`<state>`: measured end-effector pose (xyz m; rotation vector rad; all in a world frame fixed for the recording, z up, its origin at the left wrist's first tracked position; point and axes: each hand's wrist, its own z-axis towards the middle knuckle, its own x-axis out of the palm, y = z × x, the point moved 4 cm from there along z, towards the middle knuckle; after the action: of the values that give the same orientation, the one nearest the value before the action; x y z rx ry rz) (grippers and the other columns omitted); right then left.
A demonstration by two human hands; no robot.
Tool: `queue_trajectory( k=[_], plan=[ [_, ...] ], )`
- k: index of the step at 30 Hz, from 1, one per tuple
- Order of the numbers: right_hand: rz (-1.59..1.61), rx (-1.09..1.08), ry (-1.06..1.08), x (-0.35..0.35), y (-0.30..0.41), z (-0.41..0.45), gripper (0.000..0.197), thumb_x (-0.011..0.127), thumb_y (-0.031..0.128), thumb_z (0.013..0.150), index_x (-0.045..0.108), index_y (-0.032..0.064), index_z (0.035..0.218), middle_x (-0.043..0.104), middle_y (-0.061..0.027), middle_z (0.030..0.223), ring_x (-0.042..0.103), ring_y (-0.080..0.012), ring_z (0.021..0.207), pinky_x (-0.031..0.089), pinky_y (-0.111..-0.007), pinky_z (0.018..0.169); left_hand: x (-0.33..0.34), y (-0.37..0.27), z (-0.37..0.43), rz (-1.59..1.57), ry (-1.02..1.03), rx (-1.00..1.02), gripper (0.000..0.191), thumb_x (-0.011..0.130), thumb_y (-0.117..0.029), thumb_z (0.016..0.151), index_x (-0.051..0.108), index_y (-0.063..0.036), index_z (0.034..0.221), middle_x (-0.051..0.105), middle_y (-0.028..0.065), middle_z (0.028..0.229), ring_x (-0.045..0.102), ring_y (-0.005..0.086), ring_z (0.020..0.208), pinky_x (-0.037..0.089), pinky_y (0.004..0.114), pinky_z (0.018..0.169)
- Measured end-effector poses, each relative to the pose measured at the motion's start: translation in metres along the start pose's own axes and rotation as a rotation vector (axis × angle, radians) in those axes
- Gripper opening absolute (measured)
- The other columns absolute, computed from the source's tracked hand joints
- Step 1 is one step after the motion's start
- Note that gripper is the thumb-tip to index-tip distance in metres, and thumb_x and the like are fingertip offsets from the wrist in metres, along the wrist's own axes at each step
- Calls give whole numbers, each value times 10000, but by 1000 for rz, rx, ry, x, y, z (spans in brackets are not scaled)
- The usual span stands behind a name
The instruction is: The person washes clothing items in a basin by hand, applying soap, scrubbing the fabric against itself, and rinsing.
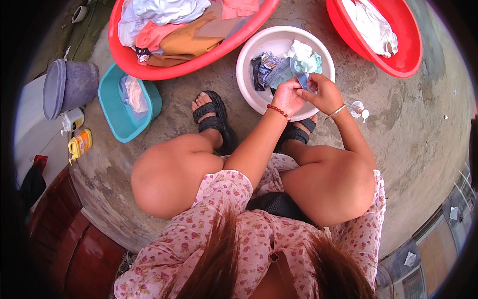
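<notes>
Above the near part of a white plastic basin [243, 88], both hands grip a light blue garment [298, 77] with a blue-grey elastic waistband that bears writing. My left hand [288, 98], with a red bead bracelet at the wrist, pinches the band from the left. On the right, my right hand [325, 93], wearing a silver bangle, holds the same band between thumb and fingers. The rest of the garment hangs down into the basin. Beside it lie a dark patterned cloth [266, 65] and pale mint and white fabric [308, 59]. My fingers hide part of the band.
A large red tub [239, 35] of clothes stands ahead; another red basin [405, 59] holds white cloth. Leftward are a teal basin [108, 116], a grey bucket [80, 84], a white bottle [74, 119] and a yellow pump bottle [80, 145]. A clear pump bottle [356, 108] lies right.
</notes>
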<state>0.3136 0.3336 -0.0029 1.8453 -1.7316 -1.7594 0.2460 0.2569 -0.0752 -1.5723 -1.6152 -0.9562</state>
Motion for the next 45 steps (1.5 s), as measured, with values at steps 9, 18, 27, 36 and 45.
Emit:
queue_trajectory(
  k=[9, 18, 27, 36, 45],
  plan=[
    [975, 89, 136, -14, 36, -11, 141, 591, 106, 874, 589, -26, 921, 611, -11, 853, 546, -51, 776, 444, -200, 684, 11, 1, 9, 394, -205, 151, 244, 468, -180, 872, 528, -26, 1052, 572, 73, 963, 560, 192, 888, 483, 306, 718],
    [984, 139, 712, 2, 35, -45, 207, 630, 186, 855, 645, -20, 838, 518, 44, 599, 415, -15, 508, 295, -189, 437, 56, -48, 11, 1084, -58, 594, 288, 441, -197, 882, 572, -20, 1068, 616, 117, 1025, 604, 188, 879, 492, 302, 721],
    [695, 216, 793, 5, 19, -56, 371, 597, 340, 872, 666, 12, 713, 485, 50, 546, 389, -32, 497, 292, -209, 445, 76, -43, 3, 1924, 122, 623, 229, 511, -196, 808, 591, -60, 973, 625, 84, 865, 605, 155, 786, 491, 287, 629],
    [1169, 685, -139, 43, -106, -89, 333, 474, 321, 918, 599, 12, 917, 642, -84, 831, 620, -173, 761, 513, -308, 677, 71, -53, 15, 1123, 218, 559, 230, 555, -185, 834, 559, -38, 1010, 614, 73, 903, 603, 152, 802, 502, 280, 639],
    [1398, 869, -924, -17, -200, -149, 443, 443, 445, 889, 531, 12, 864, 619, -143, 783, 635, -276, 758, 547, -396, 686, 66, -44, 12, 647, 18, 281, 408, 407, -365, 935, 548, -20, 1100, 620, 76, 992, 597, 180, 898, 485, 314, 764]
  ],
)
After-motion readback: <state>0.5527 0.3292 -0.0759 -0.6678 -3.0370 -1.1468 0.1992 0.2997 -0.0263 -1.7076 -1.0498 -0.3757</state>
